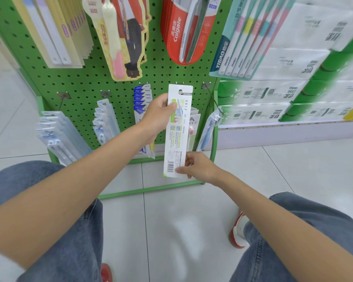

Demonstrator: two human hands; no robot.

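You hold a long white toothbrush pack point(176, 137) with both hands, and it stands almost straight up in front of the green pegboard point(86, 82). Your left hand point(158, 117) grips the top part of the pack from its left side. Your thumb lies on the side of the pack that faces you, and your other fingers are curled behind it where you cannot see them. The top of the pack, with its hang hole, sticks up above your left hand. Your right hand point(200, 166) is lower down and pinches the bottom end of the pack from its right side, with a finger pressed just beside the barcode. So the pack runs from your upper hand down to your lower hand, and each hand is closed on it. Just behind your left hand hang the blue and white packs point(142, 98). To the right of the pack, above your right hand, hangs a blue toothbrush in a clear pack point(209, 129). High above both hands hangs a red Colgate pack point(183, 31). Far to the right of your hands are stacked white paper packs point(273, 94).
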